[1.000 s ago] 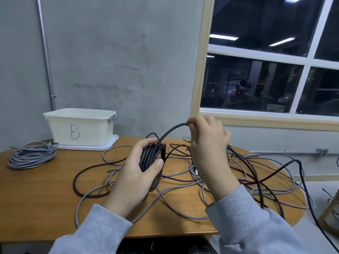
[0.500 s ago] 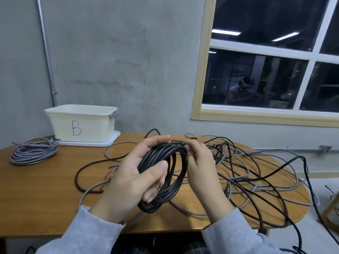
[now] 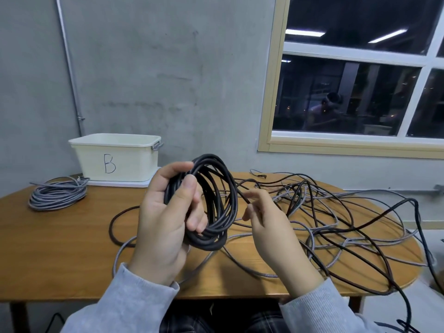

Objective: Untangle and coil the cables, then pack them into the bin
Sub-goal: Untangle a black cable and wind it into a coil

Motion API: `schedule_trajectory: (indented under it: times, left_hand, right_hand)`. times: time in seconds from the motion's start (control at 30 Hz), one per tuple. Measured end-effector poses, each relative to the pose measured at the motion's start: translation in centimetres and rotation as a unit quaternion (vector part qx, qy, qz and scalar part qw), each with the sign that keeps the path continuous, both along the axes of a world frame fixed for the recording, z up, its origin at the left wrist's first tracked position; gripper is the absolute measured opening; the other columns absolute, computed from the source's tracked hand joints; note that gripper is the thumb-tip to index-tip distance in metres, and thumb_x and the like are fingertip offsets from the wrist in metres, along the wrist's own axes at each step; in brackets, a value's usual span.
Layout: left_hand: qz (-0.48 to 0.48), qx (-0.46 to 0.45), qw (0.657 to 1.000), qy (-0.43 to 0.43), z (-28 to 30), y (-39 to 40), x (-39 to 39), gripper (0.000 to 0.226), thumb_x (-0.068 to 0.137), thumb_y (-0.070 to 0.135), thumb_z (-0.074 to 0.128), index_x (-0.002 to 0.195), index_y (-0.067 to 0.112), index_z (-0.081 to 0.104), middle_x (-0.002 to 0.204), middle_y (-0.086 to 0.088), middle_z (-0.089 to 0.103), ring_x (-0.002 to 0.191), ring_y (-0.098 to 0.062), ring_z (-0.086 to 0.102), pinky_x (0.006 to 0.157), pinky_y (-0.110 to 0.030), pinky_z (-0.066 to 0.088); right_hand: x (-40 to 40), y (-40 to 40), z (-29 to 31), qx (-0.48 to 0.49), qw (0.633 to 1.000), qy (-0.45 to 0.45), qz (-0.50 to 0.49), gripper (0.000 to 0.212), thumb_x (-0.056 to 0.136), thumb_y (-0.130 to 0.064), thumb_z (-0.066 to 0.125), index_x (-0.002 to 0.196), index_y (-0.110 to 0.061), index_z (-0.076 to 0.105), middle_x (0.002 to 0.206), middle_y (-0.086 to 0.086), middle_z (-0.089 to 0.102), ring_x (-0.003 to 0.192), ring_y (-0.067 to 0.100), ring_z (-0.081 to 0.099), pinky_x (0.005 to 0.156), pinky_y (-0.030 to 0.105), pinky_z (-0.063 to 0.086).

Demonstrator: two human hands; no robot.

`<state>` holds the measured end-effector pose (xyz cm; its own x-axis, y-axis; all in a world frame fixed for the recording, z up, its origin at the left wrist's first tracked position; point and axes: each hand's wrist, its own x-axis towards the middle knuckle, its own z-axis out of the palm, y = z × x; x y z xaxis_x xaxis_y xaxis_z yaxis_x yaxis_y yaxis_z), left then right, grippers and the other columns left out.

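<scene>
My left hand point(image 3: 165, 219) grips a black cable coil point(image 3: 213, 203) of several loops, held upright above the wooden table point(image 3: 60, 248). My right hand point(image 3: 266, 219) is just right of the coil, fingers loosely curled around the black strand that leaves the coil toward the right. A tangle of black and grey braided cables point(image 3: 324, 219) spreads over the right half of the table. A grey coiled cable point(image 3: 57, 194) lies at the far left. The cream bin point(image 3: 115, 159) marked "B" stands at the back left on a white lid.
A grey concrete wall rises behind the table and a window point(image 3: 355, 87) is at the right. Black cables hang off the table's right edge toward the floor point(image 3: 422, 248). A black loop and a grey strand lie on the table below my left hand.
Another loop has been laid onto the coil. My right hand has come off the coil's rim and moved right and down along the strand. My left hand has lifted the coil.
</scene>
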<state>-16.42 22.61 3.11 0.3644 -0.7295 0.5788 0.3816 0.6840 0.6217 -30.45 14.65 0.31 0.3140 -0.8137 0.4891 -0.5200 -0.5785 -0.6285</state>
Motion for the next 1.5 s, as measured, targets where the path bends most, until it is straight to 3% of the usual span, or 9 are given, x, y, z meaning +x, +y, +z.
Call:
schedule_trajectory:
  times: [0.17, 0.43, 0.6, 0.7, 0.83, 1.0, 1.2, 1.37, 1.5]
  left_hand:
    - [0.047, 0.000, 0.997, 0.053, 0.2, -0.2, 0.1, 0.005, 0.081, 0.020, 0.054, 0.084, 0.022, 0.058, 0.061, 0.002, 0.046, 0.037, -0.007, 0.033, 0.038, -0.019, 0.035]
    - [0.175, -0.028, 0.983, 0.055, -0.1, -0.9, 0.9, 0.018, 0.089, 0.030, 0.063, 0.094, 0.023, 0.047, 0.062, 0.011, 0.051, 0.049, -0.007, 0.043, 0.053, -0.021, 0.044]
    - [0.212, -0.036, 0.977, 0.006, -0.4, -1.2, 1.8, 0.018, 0.089, 0.016, 0.053, 0.101, 0.025, 0.044, 0.066, 0.015, 0.056, 0.060, -0.007, 0.053, 0.067, -0.024, 0.051]
    - [0.230, -0.031, 0.972, -0.040, -0.9, -1.5, 2.0, 0.022, 0.085, 0.013, 0.055, 0.101, 0.025, 0.046, 0.076, 0.001, 0.053, 0.062, -0.009, 0.054, 0.068, -0.023, 0.051]
    - [0.247, 0.002, 0.957, -0.154, -1.4, -1.4, 1.9, 0.032, 0.085, 0.015, 0.060, 0.097, 0.043, 0.052, 0.078, -0.005, 0.052, 0.062, -0.013, 0.059, 0.068, -0.030, 0.053]
    - [0.197, 0.058, 0.942, -0.264, -1.6, -1.0, 1.3, 0.040, 0.090, -0.003, 0.056, 0.097, 0.036, 0.053, 0.078, 0.010, 0.053, 0.055, -0.009, 0.061, 0.059, -0.019, 0.050]
    - [0.196, 0.098, 0.866, -0.449, -2.5, -0.9, 0.7, 0.019, 0.083, 0.043, 0.050, 0.099, 0.054, 0.049, 0.080, 0.011, 0.058, 0.073, -0.011, 0.057, 0.075, -0.041, 0.051]
    - [0.158, 0.062, 0.881, -0.441, -2.4, -0.9, 0.8, 0.040, 0.078, 0.080, 0.041, 0.105, 0.052, 0.051, 0.087, 0.008, 0.061, 0.075, -0.016, 0.059, 0.073, -0.045, 0.051]
    - [0.070, 0.099, 0.907, -0.402, -2.6, -1.2, 1.2, 0.071, 0.044, 0.080, 0.074, 0.106, 0.052, 0.054, 0.082, 0.021, 0.061, 0.071, -0.008, 0.056, 0.069, -0.031, 0.046]
  right_hand:
    - [-0.4, 0.1, 0.1, -0.017, 0.999, 0.037, -0.006, 0.005, 0.098, -0.028, 0.047, 0.102, -0.032, 0.046, 0.086, -0.011, 0.063, 0.066, 0.002, 0.053, 0.055, 0.016, 0.039]
    - [-1.2, 1.1, 1.3, -0.075, 0.981, 0.177, -0.023, 0.023, 0.096, -0.026, 0.051, 0.117, -0.034, 0.054, 0.103, -0.016, 0.061, 0.087, 0.004, 0.051, 0.065, 0.016, 0.038]
    - [-1.4, 1.1, 1.7, -0.042, 0.978, 0.201, -0.040, 0.015, 0.095, -0.026, 0.052, 0.109, -0.022, 0.056, 0.104, -0.006, 0.063, 0.095, 0.012, 0.057, 0.080, 0.023, 0.049]
    - [-1.0, 2.1, 2.5, -0.067, 0.971, 0.229, -0.020, 0.016, 0.093, -0.023, 0.052, 0.109, -0.024, 0.058, 0.096, -0.008, 0.061, 0.090, 0.011, 0.057, 0.076, 0.022, 0.050]
    - [-0.5, 3.6, 4.0, -0.088, 0.955, 0.279, 0.052, 0.020, 0.094, -0.026, 0.052, 0.113, -0.028, 0.060, 0.103, -0.009, 0.062, 0.095, 0.011, 0.057, 0.080, 0.020, 0.050]
    - [-0.6, 4.6, 4.6, -0.181, 0.933, 0.289, 0.115, 0.018, 0.094, -0.030, 0.052, 0.107, -0.030, 0.064, 0.089, -0.013, 0.050, 0.079, 0.006, 0.045, 0.058, 0.010, 0.028]
    - [0.1, 4.3, 4.0, -0.294, 0.927, 0.218, 0.084, 0.014, 0.056, -0.035, 0.066, 0.057, -0.026, 0.056, 0.053, -0.013, 0.051, 0.041, 0.008, 0.040, 0.047, 0.005, 0.011]
    - [-0.3, 4.0, 3.7, -0.340, 0.924, 0.157, 0.081, 0.034, 0.056, -0.050, 0.068, 0.060, -0.023, 0.047, 0.054, -0.014, 0.045, 0.050, 0.002, 0.026, 0.045, 0.006, 0.013]
    - [-0.2, 3.2, 3.4, -0.341, 0.922, 0.155, 0.093, 0.016, 0.067, -0.038, 0.052, 0.063, -0.023, 0.056, 0.057, -0.014, 0.052, 0.046, 0.004, 0.039, 0.041, 0.008, 0.021]
